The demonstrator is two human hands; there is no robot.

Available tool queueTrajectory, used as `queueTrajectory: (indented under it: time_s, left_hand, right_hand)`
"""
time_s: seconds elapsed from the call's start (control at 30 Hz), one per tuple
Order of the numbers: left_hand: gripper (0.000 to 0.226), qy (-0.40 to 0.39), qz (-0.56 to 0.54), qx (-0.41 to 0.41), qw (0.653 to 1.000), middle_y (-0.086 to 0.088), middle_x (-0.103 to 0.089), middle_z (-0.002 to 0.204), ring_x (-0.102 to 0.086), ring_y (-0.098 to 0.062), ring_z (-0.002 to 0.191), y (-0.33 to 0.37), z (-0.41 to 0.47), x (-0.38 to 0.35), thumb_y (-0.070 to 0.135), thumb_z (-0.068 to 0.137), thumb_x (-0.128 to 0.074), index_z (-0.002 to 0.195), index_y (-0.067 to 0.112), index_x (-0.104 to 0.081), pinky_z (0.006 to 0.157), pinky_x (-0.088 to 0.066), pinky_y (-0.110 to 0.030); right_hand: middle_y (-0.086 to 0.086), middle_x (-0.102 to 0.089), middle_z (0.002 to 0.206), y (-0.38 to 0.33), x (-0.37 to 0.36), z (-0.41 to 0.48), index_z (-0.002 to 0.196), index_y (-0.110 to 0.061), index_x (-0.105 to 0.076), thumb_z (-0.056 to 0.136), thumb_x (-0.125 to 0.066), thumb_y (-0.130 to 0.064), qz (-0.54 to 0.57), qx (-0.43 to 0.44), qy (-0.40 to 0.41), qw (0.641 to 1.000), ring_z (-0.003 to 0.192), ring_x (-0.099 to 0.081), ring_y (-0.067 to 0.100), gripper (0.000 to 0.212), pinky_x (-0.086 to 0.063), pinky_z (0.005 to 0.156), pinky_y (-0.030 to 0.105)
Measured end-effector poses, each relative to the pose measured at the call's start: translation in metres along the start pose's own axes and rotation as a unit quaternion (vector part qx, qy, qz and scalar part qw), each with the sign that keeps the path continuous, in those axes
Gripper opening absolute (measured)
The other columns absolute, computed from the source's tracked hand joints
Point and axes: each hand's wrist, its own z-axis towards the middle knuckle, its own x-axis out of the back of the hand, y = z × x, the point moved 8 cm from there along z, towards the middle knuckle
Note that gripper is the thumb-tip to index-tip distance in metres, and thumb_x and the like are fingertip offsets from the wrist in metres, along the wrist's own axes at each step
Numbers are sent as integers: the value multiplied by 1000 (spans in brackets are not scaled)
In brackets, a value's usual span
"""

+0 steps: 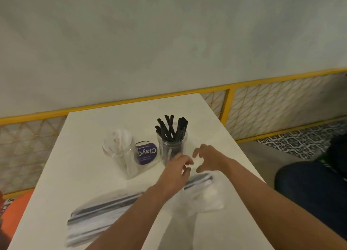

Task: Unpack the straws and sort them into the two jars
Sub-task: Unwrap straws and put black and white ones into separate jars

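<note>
Two clear glass jars stand mid-table. The left jar (122,156) holds white straws, and the right jar (171,146) holds several black straws (170,127). A clear plastic pack of black and white straws (101,212) lies on the table under my forearms, its crumpled end (208,195) pointing right. My left hand (177,170) and my right hand (208,158) meet just in front of the right jar. Between their fingertips they pinch a small white piece of wrapper (196,162). Motion blur hides its exact shape.
A round lid with a purple label (146,153) leans between the jars. The white table (84,137) ends near a yellow-framed mesh railing (228,103) at the back and right. A dark-clothed knee (309,189) shows at the right.
</note>
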Motion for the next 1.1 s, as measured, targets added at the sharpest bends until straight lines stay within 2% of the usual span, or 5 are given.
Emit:
queueTrajectory:
  time_s: [0.27,0.53,0.73,0.9,1.1]
  left_hand:
    - [30,-259,116,60,957,-16,-57,125,-52,-29,116,-22,-24,-78,10,95,-44,115,2,-64,100,-36,-31]
    - [72,-252,246,95,931,-5,-4,157,-12,-27,143,-55,-33,-79,21,89,-60,149,19,-20,116,-22,-38]
    - [85,-259,289,110,915,-8,1,158,-4,-31,145,-61,-33,-77,29,85,-65,150,22,-10,116,-16,-43]
    - [90,-263,327,136,897,-13,-5,154,-12,-34,141,-71,-35,-71,38,82,-67,149,23,-9,114,-20,-47]
    - [68,-205,292,89,930,-6,-24,143,-28,-25,128,-57,-26,-67,33,89,-57,146,25,-22,108,-30,-36]
  right_hand:
    - [6,-45,133,64,-69,11,129,-15,-44,82,-64,-15,18,-130,-19,991,123,-47,24,51,-41,100,33]
    - [-2,-46,96,70,-73,21,113,-6,-57,92,-40,-3,138,-103,19,985,106,-46,21,27,-29,81,17]
    - [-6,-50,74,53,-82,13,87,-21,-58,82,-61,-10,446,-80,-10,891,66,-46,8,11,-36,58,10]
    - [6,-45,135,49,-87,9,135,-16,-40,81,-69,-27,101,-65,-73,990,126,-42,26,62,-32,108,40]
    - [15,-43,139,40,-72,11,132,-4,-43,93,-47,-10,79,-64,-42,994,124,-43,28,40,-35,98,27]
